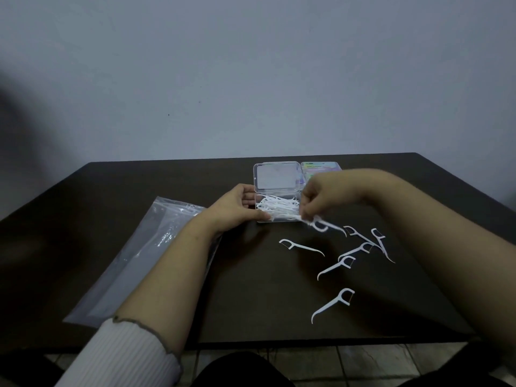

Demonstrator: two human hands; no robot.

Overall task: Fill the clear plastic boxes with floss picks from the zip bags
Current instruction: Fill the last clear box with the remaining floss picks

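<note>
A clear plastic box (279, 220) lies open on the dark table, its lid (276, 177) folded back, with a heap of white floss picks (279, 209) inside. My left hand (237, 208) grips the box's left side, thumb on the front edge. Over the box's right front corner, my right hand (321, 196) pinches a few floss picks (321, 223) that hang from its fingertips. Several loose floss picks (360, 247) are scattered on the table to the right. A clear zip bag (139, 247) lies flat under my left forearm.
A second box with an iridescent label (321, 170) sits behind my right hand, next to the open lid. The table (97, 185) backs onto a plain wall. Its front edge (307, 340) is near my body, with tiled floor below.
</note>
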